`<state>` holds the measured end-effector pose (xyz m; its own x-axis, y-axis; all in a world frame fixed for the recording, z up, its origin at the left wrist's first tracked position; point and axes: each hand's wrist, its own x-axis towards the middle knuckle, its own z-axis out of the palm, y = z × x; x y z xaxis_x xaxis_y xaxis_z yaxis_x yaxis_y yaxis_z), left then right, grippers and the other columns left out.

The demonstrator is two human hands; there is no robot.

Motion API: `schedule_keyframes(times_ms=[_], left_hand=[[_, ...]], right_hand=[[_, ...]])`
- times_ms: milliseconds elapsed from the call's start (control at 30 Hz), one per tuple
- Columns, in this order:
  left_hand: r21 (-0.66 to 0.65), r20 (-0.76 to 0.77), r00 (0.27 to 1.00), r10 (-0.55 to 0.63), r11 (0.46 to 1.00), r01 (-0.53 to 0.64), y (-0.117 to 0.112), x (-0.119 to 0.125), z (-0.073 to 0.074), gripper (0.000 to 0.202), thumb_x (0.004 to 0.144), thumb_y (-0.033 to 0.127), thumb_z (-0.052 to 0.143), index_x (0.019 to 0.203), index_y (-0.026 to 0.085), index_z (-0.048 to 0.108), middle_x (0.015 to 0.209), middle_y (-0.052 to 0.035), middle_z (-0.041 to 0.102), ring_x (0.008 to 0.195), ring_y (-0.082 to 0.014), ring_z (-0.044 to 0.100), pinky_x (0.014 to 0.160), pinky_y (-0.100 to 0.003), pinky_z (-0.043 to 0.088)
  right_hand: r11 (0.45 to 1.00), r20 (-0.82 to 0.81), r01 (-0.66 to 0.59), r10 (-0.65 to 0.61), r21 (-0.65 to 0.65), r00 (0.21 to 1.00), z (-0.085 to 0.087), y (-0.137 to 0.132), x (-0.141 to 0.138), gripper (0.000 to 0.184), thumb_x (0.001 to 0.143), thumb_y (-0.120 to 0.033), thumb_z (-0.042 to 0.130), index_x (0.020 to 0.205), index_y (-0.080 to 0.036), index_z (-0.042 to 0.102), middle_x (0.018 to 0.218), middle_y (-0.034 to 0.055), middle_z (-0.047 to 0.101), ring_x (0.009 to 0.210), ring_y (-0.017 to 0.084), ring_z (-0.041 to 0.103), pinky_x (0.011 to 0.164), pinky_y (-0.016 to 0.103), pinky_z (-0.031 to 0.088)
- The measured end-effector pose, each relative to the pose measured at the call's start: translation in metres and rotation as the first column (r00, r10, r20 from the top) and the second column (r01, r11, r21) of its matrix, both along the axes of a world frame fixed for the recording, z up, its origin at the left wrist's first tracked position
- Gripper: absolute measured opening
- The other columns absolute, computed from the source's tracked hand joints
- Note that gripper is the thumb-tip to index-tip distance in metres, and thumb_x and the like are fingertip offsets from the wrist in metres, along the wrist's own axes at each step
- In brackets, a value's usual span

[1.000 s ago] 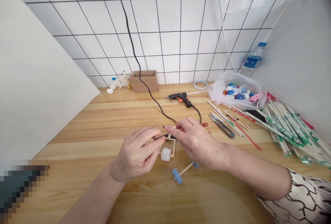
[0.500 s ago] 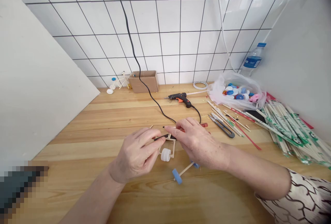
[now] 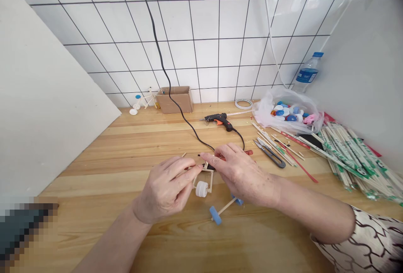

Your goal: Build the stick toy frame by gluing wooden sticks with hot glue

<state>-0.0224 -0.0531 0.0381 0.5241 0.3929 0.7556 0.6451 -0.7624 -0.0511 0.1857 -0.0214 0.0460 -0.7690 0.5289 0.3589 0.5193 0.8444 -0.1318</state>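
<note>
Fingers of the left hand point(image 3: 165, 191) are pinched together right up against the little stick car point(image 3: 211, 182), can't tell if they've got hold of anything. The right hand point(image 3: 242, 176) has its fingers loosely spread over the car's top end, no clear grip. Car's sitting on the wooden table point(image 3: 94, 189), with a white cap wheel point(image 3: 202, 189) and a blue wheel point(image 3: 215, 215) showing. Glue gun point(image 3: 218, 118) lies further back, snips point(image 3: 270, 155) off to the right.

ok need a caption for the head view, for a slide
Left hand and right hand at a stick toy car with white and blue wheels on a wooden bench
</note>
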Motion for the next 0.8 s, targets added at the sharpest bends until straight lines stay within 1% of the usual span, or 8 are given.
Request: schedule_keyframes(times_ms=[167, 300, 400, 500, 567, 667, 800], left_hand=[[-0.006, 0.001, 1.000, 0.009, 1.000, -0.009, -0.001, 0.000, 0.000, 0.031, 0.076, -0.001, 0.048, 0.099, 0.018, 0.058, 0.084, -0.0062, 0.063, 0.073, -0.0149, 0.061, 0.062, -0.026, 0.053], [-0.001, -0.002, 1.000, 0.006, 1.000, -0.006, -0.001, 0.000, 0.002, 0.029, 0.077, -0.001, 0.048, 0.097, 0.018, 0.058, 0.084, -0.0060, 0.063, 0.072, -0.0143, 0.061, 0.061, -0.025, 0.053], [-0.011, -0.006, 1.000, 0.004, 1.000, -0.004, 0.000, 0.000, 0.002, 0.029, 0.077, -0.001, 0.048, 0.097, 0.017, 0.058, 0.084, -0.0061, 0.064, 0.073, -0.0147, 0.062, 0.061, -0.026, 0.053], [-0.014, -0.002, 1.000, 0.009, 1.000, -0.009, -0.001, 0.000, 0.001, 0.029, 0.076, -0.001, 0.049, 0.097, 0.017, 0.059, 0.084, -0.0058, 0.064, 0.074, -0.0148, 0.062, 0.063, -0.026, 0.053], [-0.031, 0.041, 0.999, 0.027, 0.999, -0.026, -0.003, 0.000, 0.000, 0.030, 0.075, -0.001, 0.051, 0.098, 0.017, 0.060, 0.087, -0.0063, 0.065, 0.075, -0.0150, 0.063, 0.065, -0.026, 0.054], [-0.101, 0.162, 0.981, 0.103, 0.991, -0.087, -0.004, 0.000, 0.000, 0.029, 0.075, 0.002, 0.054, 0.100, 0.017, 0.061, 0.090, -0.0062, 0.067, 0.077, -0.0149, 0.064, 0.068, -0.025, 0.053], [-0.249, 0.311, 0.920, 0.238, 0.955, -0.163, 0.001, -0.001, 0.000, 0.016, 0.079, 0.008, 0.053, 0.089, 0.018, 0.063, 0.080, -0.0021, 0.067, 0.071, -0.0129, 0.063, 0.067, -0.024, 0.053]], right_hand=[[1.000, 0.028, 0.004, -0.004, -0.005, 1.000, 0.006, 0.000, 0.002, 0.052, 0.077, 0.002, 0.046, 0.126, -0.015, 0.048, 0.094, 0.0108, 0.051, 0.084, 0.020, 0.043, 0.070, 0.033, 0.041], [1.000, 0.019, 0.013, -0.013, 0.012, 1.000, 0.007, 0.001, 0.003, 0.052, 0.077, 0.002, 0.047, 0.127, -0.014, 0.048, 0.095, 0.0112, 0.052, 0.085, 0.021, 0.043, 0.070, 0.032, 0.041], [1.000, -0.010, 0.012, -0.012, 0.004, 1.000, 0.007, 0.001, 0.004, 0.049, 0.079, 0.000, 0.045, 0.126, -0.015, 0.049, 0.096, 0.0110, 0.052, 0.085, 0.021, 0.044, 0.072, 0.033, 0.042], [1.000, -0.074, 0.007, -0.009, -0.021, 0.997, 0.007, 0.003, 0.005, 0.043, 0.082, -0.001, 0.042, 0.122, -0.016, 0.051, 0.096, 0.0109, 0.053, 0.087, 0.020, 0.045, 0.075, 0.035, 0.043], [0.999, -0.133, 0.002, -0.006, -0.033, 0.991, 0.009, 0.004, 0.007, 0.039, 0.083, -0.002, 0.040, 0.118, -0.015, 0.053, 0.095, 0.0107, 0.055, 0.088, 0.020, 0.046, 0.076, 0.035, 0.044], [0.998, -0.212, 0.013, -0.026, -0.060, 0.977, 0.012, 0.006, 0.009, 0.035, 0.085, -0.004, 0.040, 0.116, -0.013, 0.052, 0.095, 0.0114, 0.057, 0.090, 0.020, 0.050, 0.077, 0.035, 0.045], [0.988, -0.219, 0.069, -0.099, -0.140, 0.971, 0.013, 0.008, 0.011, 0.028, 0.084, -0.007, 0.044, 0.110, -0.013, 0.055, 0.097, 0.0115, 0.060, 0.092, 0.021, 0.053, 0.079, 0.036, 0.046]])
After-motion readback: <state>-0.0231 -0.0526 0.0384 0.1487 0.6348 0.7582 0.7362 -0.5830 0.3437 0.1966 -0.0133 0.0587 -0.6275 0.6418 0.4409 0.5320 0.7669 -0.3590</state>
